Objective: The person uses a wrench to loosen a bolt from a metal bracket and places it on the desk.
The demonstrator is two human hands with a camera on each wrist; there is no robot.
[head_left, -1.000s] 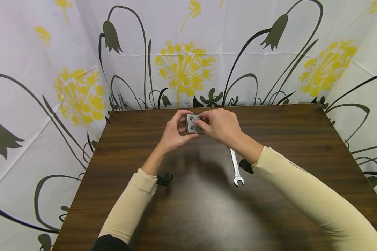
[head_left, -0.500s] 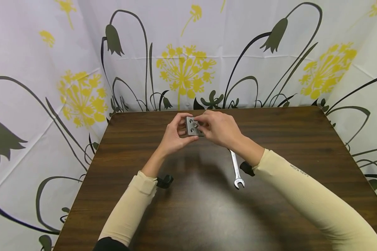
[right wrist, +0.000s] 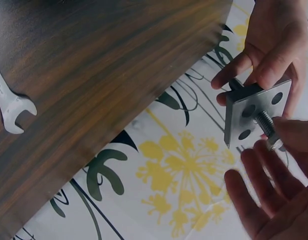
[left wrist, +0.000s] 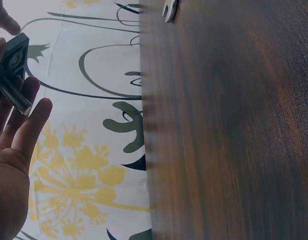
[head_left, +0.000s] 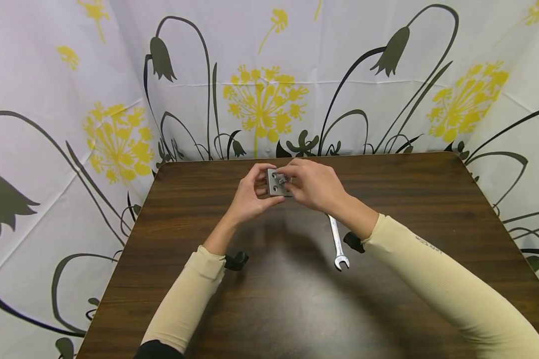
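I have the left hand (head_left: pixel 246 199) curled round a grey, round-holed plate (right wrist: pixel 262 102). The right hand (head_left: pixel 315 185) pinches a ridged bolt (right wrist: pixel 266 124) jutting from it.

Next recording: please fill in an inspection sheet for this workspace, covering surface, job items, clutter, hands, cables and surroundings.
Surface: table, dark wood grain, glare near the middle
Job items: metal plate with round holes, held off the table; threaded bolt sticking out of its face
Clutter: wrench lying on the table, in neither hand
Left hand: holds the plate by its edges, between thumb and fingers
Right hand: pinches the bolt
Cables: nothing seen
Surroundings: white curtain with yellow and grey-green flower print
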